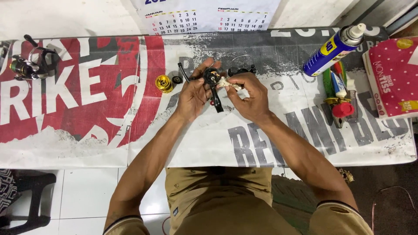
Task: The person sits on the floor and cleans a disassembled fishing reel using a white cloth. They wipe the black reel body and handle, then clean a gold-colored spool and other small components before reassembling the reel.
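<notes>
My left hand [191,93] grips a small black fishing reel body [213,78] above the printed banner that covers the table [87,130]; the reel's black handle [217,102] hangs down between my hands. My right hand [248,93] pinches a whitish scrap of cloth or tissue [227,83] against the reel's side. A gold spool [164,83] and a small black ring part [176,79] lie just left of my left hand. Another black reel part [242,69] lies behind my right hand.
A complete spinning reel [28,63] sits at the far left. At the right lie a blue spray can [333,48], small tubes and a red-capped bottle [342,98], and a red dotted tissue pack [392,76]. A wall calendar [204,15] hangs behind. A black stool [26,196] stands lower left.
</notes>
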